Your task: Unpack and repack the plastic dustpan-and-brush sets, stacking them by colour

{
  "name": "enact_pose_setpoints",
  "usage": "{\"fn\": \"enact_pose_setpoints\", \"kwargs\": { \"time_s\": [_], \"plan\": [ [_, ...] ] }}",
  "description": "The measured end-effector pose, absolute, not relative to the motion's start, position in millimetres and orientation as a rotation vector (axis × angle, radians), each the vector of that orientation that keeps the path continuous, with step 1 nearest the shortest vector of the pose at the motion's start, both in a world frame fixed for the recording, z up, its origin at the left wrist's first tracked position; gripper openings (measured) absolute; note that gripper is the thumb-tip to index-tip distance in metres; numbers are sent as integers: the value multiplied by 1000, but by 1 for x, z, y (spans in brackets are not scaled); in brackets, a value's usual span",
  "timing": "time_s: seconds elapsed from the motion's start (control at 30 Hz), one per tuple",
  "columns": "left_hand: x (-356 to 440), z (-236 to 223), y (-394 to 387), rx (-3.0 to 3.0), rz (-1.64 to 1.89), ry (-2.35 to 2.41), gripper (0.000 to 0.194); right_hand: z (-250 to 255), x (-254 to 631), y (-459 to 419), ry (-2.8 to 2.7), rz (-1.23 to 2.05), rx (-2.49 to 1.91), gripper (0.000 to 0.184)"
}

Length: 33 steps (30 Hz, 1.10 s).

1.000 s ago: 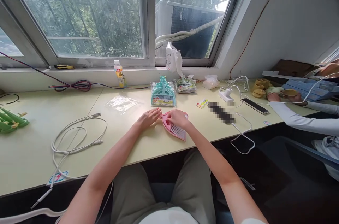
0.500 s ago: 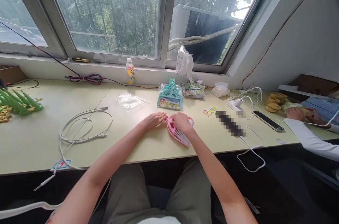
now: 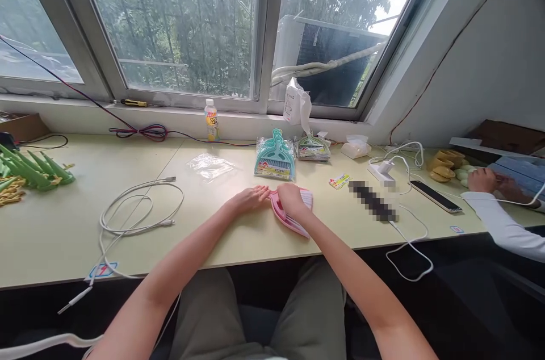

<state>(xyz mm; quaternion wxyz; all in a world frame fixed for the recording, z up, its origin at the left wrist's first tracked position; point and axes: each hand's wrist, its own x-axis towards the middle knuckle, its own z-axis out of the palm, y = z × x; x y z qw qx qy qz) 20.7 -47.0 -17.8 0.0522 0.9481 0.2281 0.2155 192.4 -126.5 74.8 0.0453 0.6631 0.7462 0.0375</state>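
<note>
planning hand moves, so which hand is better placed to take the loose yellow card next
Right, I'd judge: the right hand, on the pink brush, is nearer the loose yellow card. The left hand, at the brush's handle end, would likely have to reach past it.

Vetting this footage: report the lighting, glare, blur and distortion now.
Head view: daylight through the window, sky nearly blown out at upper right; clear plastic glints; deep shadow beneath the table; a pixelated patch masks something; frames lean, perhaps from a wide lens; no strong blur on the left hand, right hand or pink brush set.
</note>
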Motion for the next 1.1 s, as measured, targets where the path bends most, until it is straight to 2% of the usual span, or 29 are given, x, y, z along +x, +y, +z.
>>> {"fn": "enact_pose_setpoints", "kwargs": {
  "time_s": [0.27, 0.33, 0.43, 0.5, 0.57, 0.73, 0.83, 0.97, 1.03, 1.1],
  "plan": [
    [24, -13, -49, 2714, 878, 685, 34, 63, 204, -135, 2354, 96, 2081, 20],
    [24, -10, -48, 2608, 1073, 831, 41, 61, 205, -134, 2400, 62, 2139, 21],
    [25, -8, -43, 2156, 1291, 1031, 65, 65, 199, -127, 2402, -31, 2277, 22],
    [25, -5, -42, 1789, 1213, 1002, 67, 69, 190, -116, 2387, -64, 2388, 26],
    [26, 0, -44, 1521, 1055, 882, 58, 73, 179, -104, 2387, -70, 2476, 31],
    [22, 13, -54, 1332, 889, 735, 56, 70, 170, -82, 2489, -181, 2519, 28],
    [15, 15, -52, 1315, 930, 716, 61, 65, 203, -77, 2469, -46, 2736, 36],
    [9, 14, -46, 1285, 947, 736, 56, 54, 288, -76, 2209, 303, 2943, 45],
    [9, 13, -45, 1259, 951, 765, 54, 42, 327, -80, 2039, 262, 2884, 51],
    [10, 13, -45, 1233, 969, 757, 55, 27, 353, -88, 1919, 40, 2737, 60]
  ]
}}
